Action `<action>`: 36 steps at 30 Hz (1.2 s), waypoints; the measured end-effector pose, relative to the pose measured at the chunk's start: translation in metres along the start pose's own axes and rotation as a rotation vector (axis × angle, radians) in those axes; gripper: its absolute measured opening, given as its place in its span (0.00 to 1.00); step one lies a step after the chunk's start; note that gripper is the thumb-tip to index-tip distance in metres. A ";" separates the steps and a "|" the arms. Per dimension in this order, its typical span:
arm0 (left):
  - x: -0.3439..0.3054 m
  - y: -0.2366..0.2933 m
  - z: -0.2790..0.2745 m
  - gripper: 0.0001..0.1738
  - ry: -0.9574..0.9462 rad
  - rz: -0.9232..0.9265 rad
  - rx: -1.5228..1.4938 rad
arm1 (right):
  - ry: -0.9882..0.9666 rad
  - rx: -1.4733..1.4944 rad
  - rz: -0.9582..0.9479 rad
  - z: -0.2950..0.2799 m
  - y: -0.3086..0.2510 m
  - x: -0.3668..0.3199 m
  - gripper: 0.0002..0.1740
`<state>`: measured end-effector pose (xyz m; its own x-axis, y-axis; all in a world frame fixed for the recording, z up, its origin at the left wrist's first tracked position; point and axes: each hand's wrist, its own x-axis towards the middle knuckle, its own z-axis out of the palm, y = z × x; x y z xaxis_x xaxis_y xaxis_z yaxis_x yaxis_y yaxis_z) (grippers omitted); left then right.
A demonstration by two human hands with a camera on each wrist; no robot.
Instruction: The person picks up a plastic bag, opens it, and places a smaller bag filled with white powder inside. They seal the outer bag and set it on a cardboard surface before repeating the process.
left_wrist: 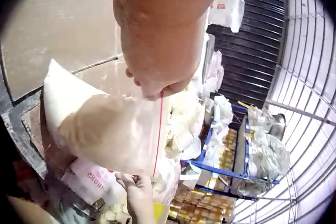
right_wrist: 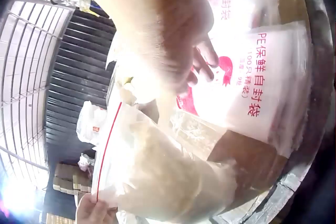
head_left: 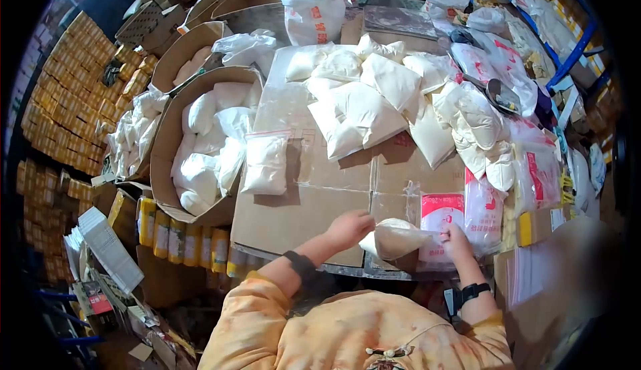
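A clear zip bag (head_left: 394, 238) part full of off-white powder is stretched between both hands over the front of the cardboard. My left hand (head_left: 352, 228) pinches one end of its top edge, beside the red zip line, as the left wrist view shows. At the other end of that edge, my right hand (head_left: 457, 242) pinches the corner. In the right wrist view the powder bag (right_wrist: 173, 171) sags below the zip line, its filled end hanging away from the hands. Under the right hand lies a printed pack of zip bags (right_wrist: 257, 87) with red lettering.
Filled powder bags (head_left: 360, 116) are piled at the back of the cardboard (head_left: 314, 216). One small filled bag (head_left: 266, 164) lies alone to the left. A large carton (head_left: 160, 163) of white bags stands at the left edge. More bag packs (head_left: 484, 210) lie at right.
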<state>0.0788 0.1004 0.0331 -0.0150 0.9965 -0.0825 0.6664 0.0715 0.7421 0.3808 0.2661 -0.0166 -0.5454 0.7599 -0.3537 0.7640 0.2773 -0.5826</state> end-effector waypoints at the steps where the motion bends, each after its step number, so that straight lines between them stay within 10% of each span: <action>1: -0.006 -0.004 0.009 0.12 0.077 -0.013 -0.069 | -0.116 0.112 -0.098 0.006 -0.001 0.006 0.23; 5: -0.001 -0.041 0.062 0.31 0.003 0.024 -0.275 | -0.418 0.307 -0.435 0.046 -0.033 0.020 0.47; 11: 0.011 -0.056 0.084 0.29 0.041 0.339 -0.358 | -0.418 0.366 -0.430 0.080 -0.047 0.031 0.42; 14: -0.022 -0.083 0.080 0.26 0.013 0.046 -0.551 | -0.726 0.417 0.047 0.094 -0.068 0.039 0.28; 18: -0.057 -0.083 0.013 0.24 -0.084 -0.444 -0.676 | -0.519 0.562 0.071 0.114 -0.144 0.043 0.19; 26: -0.062 -0.145 -0.127 0.44 0.485 -0.423 -0.777 | -0.368 1.044 0.042 0.151 -0.310 0.119 0.28; 30: -0.063 -0.177 -0.134 0.49 0.381 -0.523 0.396 | -0.472 0.679 0.112 0.189 -0.323 0.143 0.29; 32: -0.070 -0.185 -0.113 0.45 0.144 -0.690 0.497 | -0.573 0.582 -0.081 0.220 -0.288 0.137 0.29; 33: -0.074 -0.192 -0.108 0.42 0.164 -0.704 0.472 | -0.294 0.492 -0.343 0.256 -0.253 0.136 0.30; 36: -0.084 -0.221 -0.089 0.35 0.248 -0.633 0.367 | -0.566 0.612 -0.071 0.228 -0.220 0.103 0.26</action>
<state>-0.1335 0.0046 -0.0645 -0.6134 0.7542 -0.2344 0.6790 0.6552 0.3311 0.0782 0.1488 -0.0921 -0.8007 0.2972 -0.5201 0.4883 -0.1790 -0.8541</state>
